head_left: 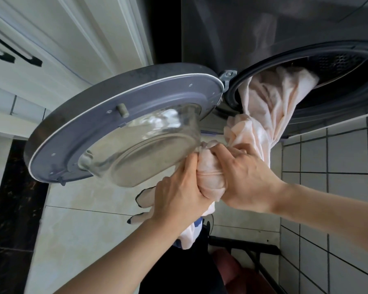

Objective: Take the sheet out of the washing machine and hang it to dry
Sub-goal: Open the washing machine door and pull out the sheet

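— Where was the sheet (270, 107)?

— Half out of the washing machine (295, 28). One end was still inside the drum (338, 66), and the pale pink cloth ran twisted down over the grey rubber seal (234, 92) to the hands in front of the opening.

— And the hands?

— Both were clamped on it. The left hand (176, 196) had its fingers curled round the bunched cloth from the left; the right hand (246, 177) gripped the same bunch from the right, fingers wrapped tight, the two hands touching it side by side. Loose cloth hung below them.

— The door (123, 126)?

— Swung wide open to the left, its glass bowl just beside the left hand. White cabinets (51, 39) stood further left, and pale floor tiles (83, 219) lay below.
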